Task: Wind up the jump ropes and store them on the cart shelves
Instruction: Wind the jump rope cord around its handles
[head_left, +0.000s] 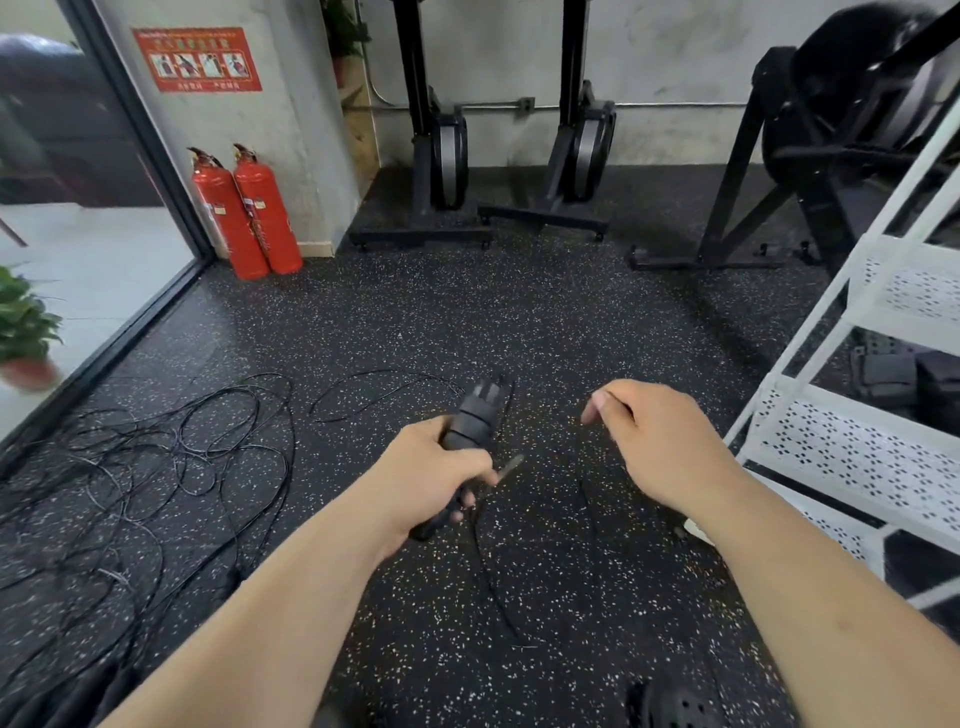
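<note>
Sprawling on the floor well left of the cart (857, 452), the loose ropes (156, 467) are thin black cords in a tangle. They look light, limp and springy, likely to snag, so I'd take each by its handles, not mid-cord. Nearer the cart, the left hand (431, 467) has its fingers curled tight round a pair of ribbed black handles (475, 415), stiff and grippy, with a cord (488, 571) trailing down to the floor. Nearest the cart, the right hand (660, 436) has its fingers curled, thumb by forefinger; whether it pinches cord I cannot tell.
</note>
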